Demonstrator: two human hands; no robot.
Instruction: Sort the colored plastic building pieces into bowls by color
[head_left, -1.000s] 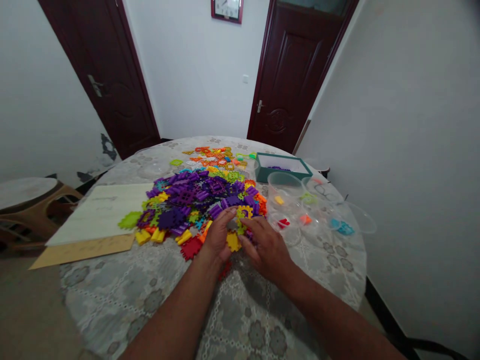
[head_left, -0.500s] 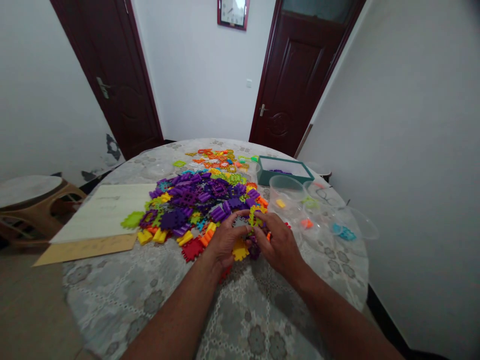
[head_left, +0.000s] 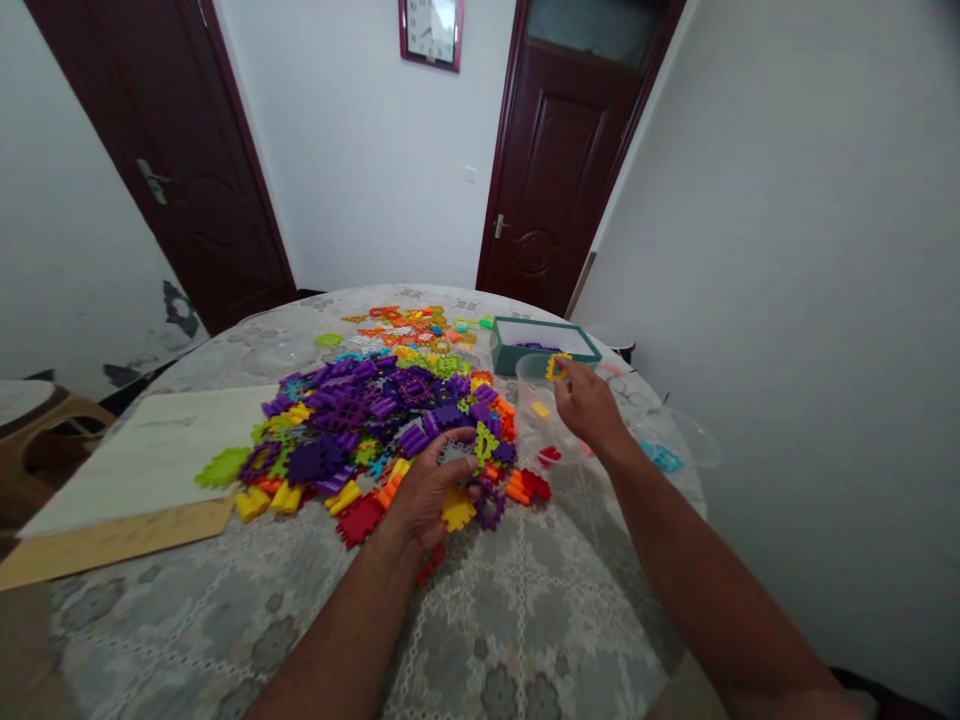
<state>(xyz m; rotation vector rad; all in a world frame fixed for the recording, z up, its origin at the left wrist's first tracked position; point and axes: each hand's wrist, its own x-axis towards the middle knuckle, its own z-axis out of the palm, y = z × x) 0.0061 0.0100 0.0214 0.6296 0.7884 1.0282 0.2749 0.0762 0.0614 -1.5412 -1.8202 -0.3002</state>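
Observation:
A heap of interlocking plastic pieces (head_left: pixel 375 410), mostly purple with yellow, orange, green and red ones, covers the middle of the round table (head_left: pixel 487 640). My left hand (head_left: pixel 429 485) rests at the heap's near edge, fingers curled around a yellow-green piece (head_left: pixel 484 440). My right hand (head_left: pixel 589 405) is raised over a clear plastic bowl (head_left: pixel 534 388) and pinches a small yellow piece (head_left: pixel 556 365) at its fingertips. A yellow piece lies inside that bowl.
A teal box (head_left: pixel 544 340) stands behind the bowl. More clear bowls holding red, orange and blue pieces sit to the right, near the table's edge (head_left: pixel 675 445). A white board (head_left: pixel 150 450) on brown card lies at the left. Two dark doors stand behind.
My right hand left the heap and moved right and away, carrying a yellow piece over the clear bowl. My left hand stayed at the heap's edge. The view shifted slightly.

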